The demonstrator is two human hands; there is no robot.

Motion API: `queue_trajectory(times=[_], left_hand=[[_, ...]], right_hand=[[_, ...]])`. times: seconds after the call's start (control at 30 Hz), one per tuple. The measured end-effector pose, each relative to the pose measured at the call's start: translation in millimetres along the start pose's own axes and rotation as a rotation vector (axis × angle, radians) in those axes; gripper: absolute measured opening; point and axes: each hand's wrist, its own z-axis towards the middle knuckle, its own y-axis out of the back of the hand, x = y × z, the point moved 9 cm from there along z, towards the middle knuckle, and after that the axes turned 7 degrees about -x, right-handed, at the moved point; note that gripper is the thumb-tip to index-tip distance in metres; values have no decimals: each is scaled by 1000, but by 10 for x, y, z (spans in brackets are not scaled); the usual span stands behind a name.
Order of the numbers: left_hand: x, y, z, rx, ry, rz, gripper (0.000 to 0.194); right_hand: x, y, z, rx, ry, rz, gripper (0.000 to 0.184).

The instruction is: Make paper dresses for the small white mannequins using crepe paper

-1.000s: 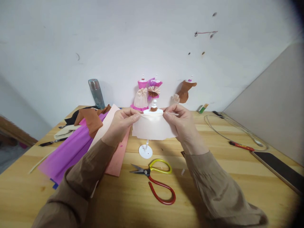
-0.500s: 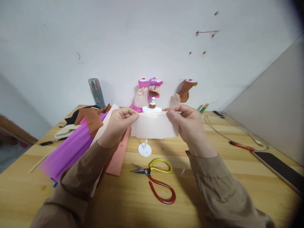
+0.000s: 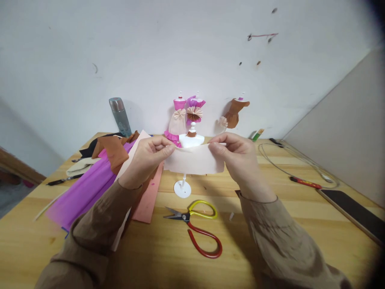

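A strip of pale pink crepe paper (image 3: pixel 195 160) is stretched between my two hands, its top edge sagging a little in the middle. My left hand (image 3: pixel 153 154) pinches its upper left corner, and my right hand (image 3: pixel 233 154) pinches the upper right one. Behind the strip stands a small white mannequin (image 3: pixel 191 140) with a brown band at its neck; the paper covers its torso, while its round base shows below. Scissors (image 3: pixel 186 217) with one yellow and one red handle lie on the table in front.
Coloured crepe paper (image 3: pixel 87 188) is heaped at left beside a thermos flask (image 3: pixel 120 116). Against the wall stand dressed mannequins, one in pink (image 3: pixel 179 116), one in purple (image 3: pixel 195 108), one in brown (image 3: pixel 236 112). At right lie a phone (image 3: pixel 351 212), a cable and a red-handled tool (image 3: pixel 305 182).
The strip's top edge has dropped slightly and now bows in the middle, baring more of the mannequin's shoulders. Both hands keep their pinch. The view has shifted a little.
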Motion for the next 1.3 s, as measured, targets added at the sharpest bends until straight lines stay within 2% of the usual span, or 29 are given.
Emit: queue_trajectory(times=[0.13,0.23,0.47,0.73,1.03,1.3], left_hand=[[-48,12,-8,30,-20,45,15],[-82,44,0,30,-27,54,16],[-117,78,31,9,-72,81,15],[-28,50,30,-12,-48,47,18],[172,-45,48,12,39,-185,25],[265,-22,88,-23,9,-234,23]], right_hand=[[60,-82,-30,120,13,-13,6],[91,-82,-44,159,12,-25,6],[109,16,-26,79,6,-55,11],[91,-73,-21,55,61,18,11],[-182,-192,-27,49,-118,217,18],[-278,-200,-13,22,-122,235,18]])
